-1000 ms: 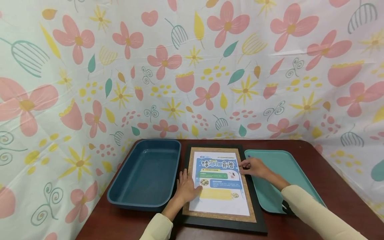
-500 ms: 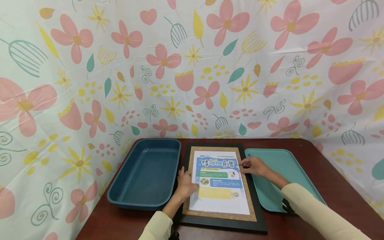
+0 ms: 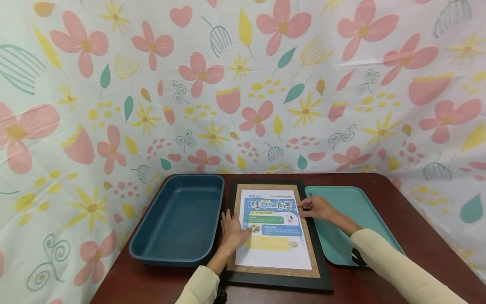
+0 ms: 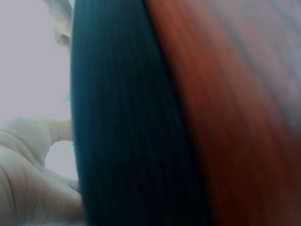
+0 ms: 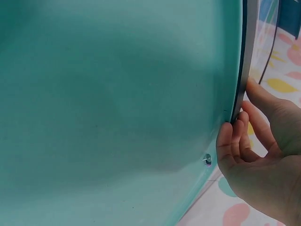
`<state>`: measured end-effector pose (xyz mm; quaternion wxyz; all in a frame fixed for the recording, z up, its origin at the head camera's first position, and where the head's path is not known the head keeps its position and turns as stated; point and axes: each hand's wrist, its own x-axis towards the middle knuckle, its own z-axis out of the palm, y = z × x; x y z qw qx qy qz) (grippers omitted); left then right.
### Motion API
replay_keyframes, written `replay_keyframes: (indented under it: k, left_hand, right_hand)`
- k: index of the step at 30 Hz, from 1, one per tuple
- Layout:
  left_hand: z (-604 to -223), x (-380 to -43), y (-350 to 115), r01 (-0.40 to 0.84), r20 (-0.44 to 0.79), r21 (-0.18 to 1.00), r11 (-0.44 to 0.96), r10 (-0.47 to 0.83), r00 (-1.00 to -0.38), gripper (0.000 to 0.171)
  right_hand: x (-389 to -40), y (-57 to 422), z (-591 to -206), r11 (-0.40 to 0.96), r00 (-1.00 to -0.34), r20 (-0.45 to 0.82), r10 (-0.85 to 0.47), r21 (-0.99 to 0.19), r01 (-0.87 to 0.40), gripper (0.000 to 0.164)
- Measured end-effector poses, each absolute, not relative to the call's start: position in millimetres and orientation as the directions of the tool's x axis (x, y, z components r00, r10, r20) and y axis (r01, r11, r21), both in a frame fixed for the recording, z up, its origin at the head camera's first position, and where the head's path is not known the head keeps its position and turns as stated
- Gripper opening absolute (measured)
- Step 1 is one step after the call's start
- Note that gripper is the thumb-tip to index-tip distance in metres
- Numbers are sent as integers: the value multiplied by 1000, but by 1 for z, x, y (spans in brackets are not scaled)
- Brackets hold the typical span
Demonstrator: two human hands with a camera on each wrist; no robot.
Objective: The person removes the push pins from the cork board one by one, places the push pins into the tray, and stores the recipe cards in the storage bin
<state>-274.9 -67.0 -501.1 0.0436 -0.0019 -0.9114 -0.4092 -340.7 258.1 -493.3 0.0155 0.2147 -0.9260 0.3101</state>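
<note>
A printed sheet of paper [image 3: 275,257], headed with large Chinese lettering, lies on a cork board [image 3: 315,268] with a black frame [image 3: 281,282]. My left hand [image 3: 232,232] lies across the board's left side, fingers extended and thumb on the sheet's left edge. On the other side, my right hand [image 3: 317,207] is at the sheet's upper right edge, thumb and index fingertips close together there, other fingers curled. I cannot tell whether anything is between those fingertips. In the right wrist view, a small push pin [image 5: 207,160] lies in the teal tray [image 5: 117,117].
Left of the board stands a deep blue rectangular bin [image 3: 178,219]. The shallow teal tray lies to the right, partly under my right forearm. Both flank the frame closely on a dark red-brown table [image 3: 429,249]. A flower-patterned curtain [image 3: 243,93] hangs behind.
My left hand has shifted slightly forward along the sheet's left edge, its thumb with it. My right hand stays at the upper right edge. The head view has turned slightly right.
</note>
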Motion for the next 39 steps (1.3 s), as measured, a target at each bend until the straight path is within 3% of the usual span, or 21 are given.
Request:
replay_keyframes:
  k: [9,18,26,34,39]
  left_hand:
    - [-505,-280,-74,29,64,772,635,-32,-997,59]
    - [-498,-284,-68,-60,14,848,527,-134,-991,49]
    - [-488,-281,-64,-14,66,886,464,-157,-985,57]
    - [-482,-277,-61,82,138,893,443,-94,-986,62]
    - [-479,-279,-61,111,188,889,443,-133,-973,61]
  right_hand:
    - [-342,257,-492,702,-904,157,-398,-582,-410,32]
    - [-345,258,-494,701,-907,161,-389,-587,-405,31]
    - [-343,260,-497,695,-900,169,-402,-584,-420,30]
    - [-344,261,-500,694,-890,182,-418,-568,-442,30]
    - [-344,260,-499,698,-892,186,-411,-565,-440,30]
